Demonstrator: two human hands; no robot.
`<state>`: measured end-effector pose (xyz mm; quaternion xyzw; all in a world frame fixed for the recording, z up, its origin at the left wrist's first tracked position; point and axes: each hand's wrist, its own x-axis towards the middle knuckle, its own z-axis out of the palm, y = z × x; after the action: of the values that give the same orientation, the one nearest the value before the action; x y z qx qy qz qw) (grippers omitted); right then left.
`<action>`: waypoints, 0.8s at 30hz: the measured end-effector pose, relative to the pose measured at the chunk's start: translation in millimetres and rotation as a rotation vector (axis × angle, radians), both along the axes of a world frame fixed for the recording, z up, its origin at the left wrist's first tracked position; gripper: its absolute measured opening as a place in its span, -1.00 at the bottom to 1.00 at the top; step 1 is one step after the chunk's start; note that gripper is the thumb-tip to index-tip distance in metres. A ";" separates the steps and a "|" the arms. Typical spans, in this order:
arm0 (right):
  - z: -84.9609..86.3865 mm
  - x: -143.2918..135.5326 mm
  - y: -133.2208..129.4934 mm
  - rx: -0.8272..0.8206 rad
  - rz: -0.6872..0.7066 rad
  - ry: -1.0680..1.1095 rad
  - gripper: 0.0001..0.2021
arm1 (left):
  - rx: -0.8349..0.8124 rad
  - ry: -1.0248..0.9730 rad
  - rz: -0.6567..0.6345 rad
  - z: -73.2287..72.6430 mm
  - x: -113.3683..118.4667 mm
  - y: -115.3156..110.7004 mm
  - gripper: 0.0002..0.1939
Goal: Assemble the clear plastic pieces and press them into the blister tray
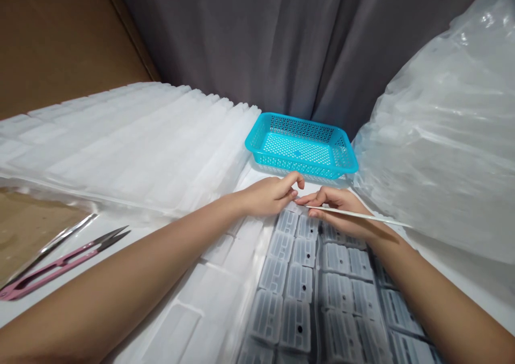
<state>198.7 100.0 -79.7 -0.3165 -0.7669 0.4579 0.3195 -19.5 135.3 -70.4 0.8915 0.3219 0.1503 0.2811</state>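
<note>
My right hand (340, 205) pinches a thin, pale stick-like tool (358, 213), whose long end lies back across the wrist. Its tip points left, over the far end of the rows of small translucent plastic cases (281, 246). Close to that tip, my left hand (273, 195) has its fingers curled inward. The thumb and fingertips are at the farthest case in the row; what they grip is partly hidden. Many of the cases show a small dark dot. More cases (341, 283) lie beneath my right wrist.
A blue perforated basket (301, 162) stands behind my hands. Wrapped rows of white pieces (120, 149) fill the left side. Pink thread snips (60, 267) lie by my left forearm, near a brown sheet (32, 230). A large clear plastic bag (446, 138) bulges at right, before a grey curtain (241, 36).
</note>
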 end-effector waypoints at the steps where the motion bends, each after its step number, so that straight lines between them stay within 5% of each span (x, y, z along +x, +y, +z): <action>1: -0.1 0.0 0.1 0.000 -0.002 -0.001 -0.90 | -0.001 0.000 0.001 0.2 0.2 -0.2 -0.85; 8: 2.4 -0.4 0.9 0.063 0.009 -0.048 -0.89 | -0.011 0.002 0.008 1.5 0.6 -1.4 -0.85; 16: 7.7 -6.7 -2.5 0.472 0.079 -0.228 -0.91 | -0.047 0.003 0.027 3.8 0.0 -2.8 -0.86; 24: -11.2 -14.1 2.1 0.602 0.035 -0.436 -0.86 | -0.044 -0.006 0.040 1.8 -2.5 -3.4 -0.85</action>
<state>184.6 102.1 -90.9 -0.2853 -0.9225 0.1389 0.2198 -22.1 131.9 -68.5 0.8780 0.3418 0.1515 0.2988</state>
